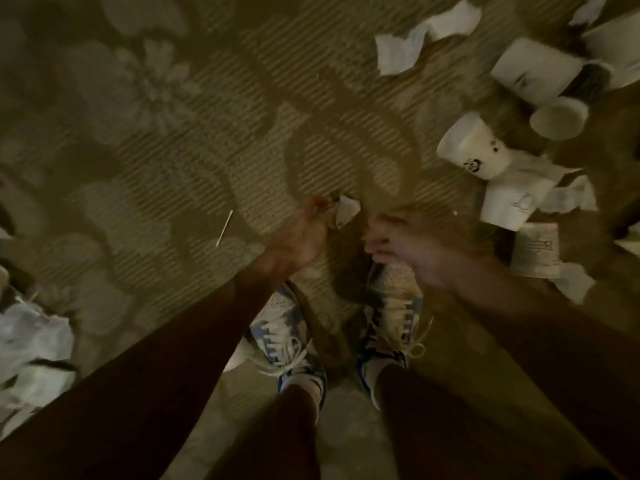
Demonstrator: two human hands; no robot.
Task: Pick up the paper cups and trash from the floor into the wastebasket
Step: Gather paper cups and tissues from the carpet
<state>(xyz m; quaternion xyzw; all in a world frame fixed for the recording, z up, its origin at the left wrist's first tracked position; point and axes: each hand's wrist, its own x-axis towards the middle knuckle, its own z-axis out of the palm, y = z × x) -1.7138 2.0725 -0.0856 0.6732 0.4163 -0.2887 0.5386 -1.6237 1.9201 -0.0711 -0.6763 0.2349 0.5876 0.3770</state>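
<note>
Paper cups [535,69] lie tipped on their sides in a heap on the patterned carpet [173,150], beyond and to the right of the right hand's fingers, none touching them. A crumpled white bag [31,334] sits far to the left of the left fingers; what it holds cannot be told. In the heap, a panda-print cup [474,150] lies up and right of the right fingers, and a smaller cup [559,117] turns its mouth toward the camera, its inside pale and bare. A torn napkin [426,32] lies well beyond both hands. The left hand [301,237] pinches a small paper scrap [346,211] at its fingertips. The right hand [401,244] is blurred, just beside the left; whether its fingers curl or spread cannot be told. A thin white stick [224,223] lies left of the left fingers.
</note>
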